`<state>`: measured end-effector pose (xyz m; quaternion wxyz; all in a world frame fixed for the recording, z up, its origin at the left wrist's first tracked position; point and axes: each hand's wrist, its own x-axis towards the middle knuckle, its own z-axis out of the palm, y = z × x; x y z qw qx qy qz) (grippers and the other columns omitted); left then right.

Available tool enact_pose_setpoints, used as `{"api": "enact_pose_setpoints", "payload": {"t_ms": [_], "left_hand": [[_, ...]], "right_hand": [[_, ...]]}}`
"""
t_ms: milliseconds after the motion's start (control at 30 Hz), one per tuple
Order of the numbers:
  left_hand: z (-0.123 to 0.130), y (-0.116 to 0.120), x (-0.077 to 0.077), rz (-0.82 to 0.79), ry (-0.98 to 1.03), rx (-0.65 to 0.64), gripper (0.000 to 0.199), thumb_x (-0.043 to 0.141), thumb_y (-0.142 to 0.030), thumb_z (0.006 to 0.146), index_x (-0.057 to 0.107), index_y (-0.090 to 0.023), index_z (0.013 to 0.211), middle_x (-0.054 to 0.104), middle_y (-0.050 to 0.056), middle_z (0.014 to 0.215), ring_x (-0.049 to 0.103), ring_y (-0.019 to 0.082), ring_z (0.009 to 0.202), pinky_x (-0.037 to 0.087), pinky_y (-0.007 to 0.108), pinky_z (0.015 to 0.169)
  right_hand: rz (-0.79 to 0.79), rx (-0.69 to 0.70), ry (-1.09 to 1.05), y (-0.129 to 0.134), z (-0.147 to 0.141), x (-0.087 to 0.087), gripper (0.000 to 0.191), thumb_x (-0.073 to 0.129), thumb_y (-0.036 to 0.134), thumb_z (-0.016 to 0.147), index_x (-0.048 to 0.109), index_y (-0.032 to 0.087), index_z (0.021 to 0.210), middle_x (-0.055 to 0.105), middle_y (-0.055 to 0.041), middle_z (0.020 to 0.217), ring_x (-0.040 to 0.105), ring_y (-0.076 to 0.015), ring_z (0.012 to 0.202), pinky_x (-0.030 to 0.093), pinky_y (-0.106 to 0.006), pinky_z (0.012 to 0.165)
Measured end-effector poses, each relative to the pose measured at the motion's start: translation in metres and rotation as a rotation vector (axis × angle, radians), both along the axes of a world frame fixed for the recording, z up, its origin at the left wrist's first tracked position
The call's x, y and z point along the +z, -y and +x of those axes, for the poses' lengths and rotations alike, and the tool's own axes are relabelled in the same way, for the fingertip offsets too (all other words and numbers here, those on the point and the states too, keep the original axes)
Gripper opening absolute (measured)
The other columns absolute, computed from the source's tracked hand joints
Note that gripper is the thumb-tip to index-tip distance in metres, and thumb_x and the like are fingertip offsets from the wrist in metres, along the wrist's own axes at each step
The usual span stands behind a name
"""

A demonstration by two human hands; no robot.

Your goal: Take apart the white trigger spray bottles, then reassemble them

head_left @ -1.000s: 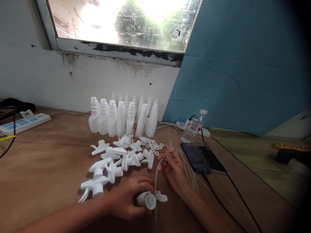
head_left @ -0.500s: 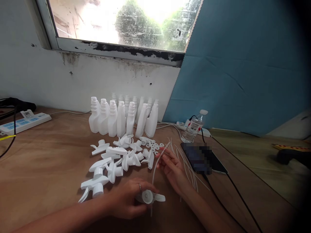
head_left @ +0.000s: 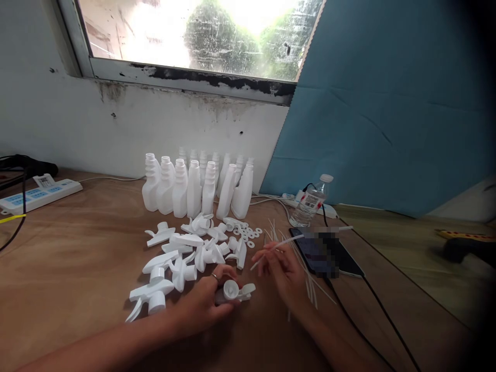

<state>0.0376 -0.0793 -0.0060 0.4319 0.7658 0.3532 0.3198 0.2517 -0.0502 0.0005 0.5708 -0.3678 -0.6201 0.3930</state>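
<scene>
My left hand [head_left: 211, 299] is closed around a white trigger sprayer head [head_left: 231, 290], whose round cap opening faces up toward me. Between the fingertips of my right hand [head_left: 282, 268] is a thin translucent dip tube [head_left: 289, 241]; one end points toward the sprayer head, the other reaches out to the right. Hand and sprayer are apart from the tube's near end. More loose tubes [head_left: 310, 281] lie under and beside my right wrist. Several white trigger sprayer heads [head_left: 186, 240] are heaped left of and beyond my left hand. Small white ring washers [head_left: 251, 244] lie just past them.
White empty spray bottles [head_left: 180, 188] stand in rows near the wall. A clear water bottle [head_left: 310, 201] and a phone [head_left: 315, 253] with a cable are on the right. A power strip [head_left: 42, 195] lies at the far left of the wooden table [head_left: 96, 243].
The tube in my right hand has swung from nearly upright to slanting right, and its lower end has moved off the sprayer. My left hand has lifted the sprayer head slightly away from me.
</scene>
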Motion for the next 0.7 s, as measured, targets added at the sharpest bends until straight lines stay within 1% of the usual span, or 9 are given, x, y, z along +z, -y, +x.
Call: {"api": "enact_pose_setpoints", "payload": {"t_ms": [67, 100, 233, 300, 400, 467, 533, 600, 700], "left_hand": [[0.001, 0.000, 0.001, -0.042, -0.011, 0.021, 0.027, 0.059, -0.022, 0.082, 0.053, -0.020, 0.109, 0.062, 0.003, 0.103, 0.058, 0.017, 0.090, 0.045, 0.027, 0.084], [0.001, 0.000, 0.002, -0.050, -0.021, 0.023, 0.027, 0.059, -0.023, 0.082, 0.053, -0.020, 0.108, 0.062, 0.002, 0.101, 0.058, 0.016, 0.088, 0.045, 0.026, 0.082], [0.002, 0.001, 0.002, -0.048, -0.025, 0.006, 0.025, 0.059, -0.023, 0.083, 0.057, -0.021, 0.108, 0.064, 0.001, 0.101, 0.059, 0.017, 0.091, 0.045, 0.027, 0.085], [0.002, 0.001, -0.001, -0.019, -0.019, 0.022, 0.024, 0.060, -0.023, 0.083, 0.059, -0.020, 0.106, 0.065, 0.003, 0.103, 0.059, 0.018, 0.095, 0.045, 0.028, 0.088], [0.003, -0.002, -0.006, 0.045, -0.018, 0.071, 0.020, 0.064, -0.024, 0.081, 0.063, -0.019, 0.099, 0.063, 0.005, 0.104, 0.057, 0.020, 0.097, 0.044, 0.030, 0.090], [0.003, -0.003, -0.009, 0.065, -0.029, 0.077, 0.019, 0.065, -0.025, 0.080, 0.064, -0.019, 0.098, 0.061, 0.005, 0.102, 0.057, 0.020, 0.097, 0.044, 0.031, 0.091], [0.003, -0.004, -0.010, 0.078, -0.042, 0.070, 0.018, 0.064, -0.025, 0.081, 0.065, -0.020, 0.098, 0.060, 0.005, 0.100, 0.056, 0.020, 0.096, 0.045, 0.032, 0.090], [0.003, -0.004, -0.010, 0.096, -0.053, 0.059, 0.020, 0.064, -0.026, 0.082, 0.065, -0.021, 0.101, 0.060, 0.004, 0.099, 0.056, 0.020, 0.096, 0.045, 0.032, 0.088], [0.003, -0.004, -0.009, 0.119, -0.064, 0.047, 0.020, 0.063, -0.027, 0.083, 0.064, -0.021, 0.101, 0.063, 0.004, 0.098, 0.055, 0.021, 0.096, 0.045, 0.032, 0.087]], "right_hand": [[0.076, -0.061, 0.078, -0.002, 0.004, -0.004, 0.009, 0.050, 0.031, 0.094, 0.052, 0.024, 0.100, 0.067, -0.0004, 0.084, 0.057, -0.0111, 0.056, 0.045, -0.025, 0.058], [0.068, -0.048, 0.135, -0.004, 0.005, -0.006, 0.010, 0.050, 0.031, 0.094, 0.053, 0.024, 0.100, 0.067, -0.0006, 0.084, 0.058, -0.0115, 0.058, 0.046, -0.025, 0.060], [-0.051, 0.112, 0.418, -0.012, 0.003, -0.013, 0.011, 0.057, 0.031, 0.089, 0.061, 0.021, 0.091, 0.065, -0.0002, 0.076, 0.058, -0.0135, 0.064, 0.045, -0.025, 0.062], [-0.059, 0.123, 0.468, -0.013, 0.000, -0.011, 0.011, 0.061, 0.030, 0.087, 0.063, 0.020, 0.085, 0.063, 0.0004, 0.072, 0.057, -0.0133, 0.065, 0.044, -0.024, 0.062], [-0.122, 0.155, 0.305, -0.008, -0.004, -0.003, 0.012, 0.061, 0.031, 0.087, 0.062, 0.019, 0.085, 0.061, 0.0009, 0.072, 0.057, -0.0123, 0.064, 0.046, -0.024, 0.063], [-0.174, 0.212, 0.155, -0.001, -0.007, 0.004, 0.012, 0.062, 0.032, 0.086, 0.061, 0.020, 0.087, 0.064, -0.0005, 0.077, 0.062, -0.0133, 0.068, 0.049, -0.026, 0.066], [-0.190, 0.258, 0.044, 0.007, -0.012, 0.009, 0.011, 0.064, 0.031, 0.085, 0.060, 0.020, 0.087, 0.067, -0.0025, 0.084, 0.065, -0.0151, 0.073, 0.052, -0.028, 0.070], [-0.181, 0.275, -0.001, 0.013, -0.015, 0.009, 0.010, 0.065, 0.029, 0.084, 0.059, 0.020, 0.085, 0.068, -0.0031, 0.084, 0.066, -0.0159, 0.076, 0.053, -0.029, 0.072], [-0.179, 0.271, 0.026, 0.018, -0.019, 0.004, 0.009, 0.066, 0.027, 0.084, 0.059, 0.021, 0.083, 0.068, -0.0024, 0.083, 0.067, -0.0155, 0.079, 0.053, -0.028, 0.073]]}}
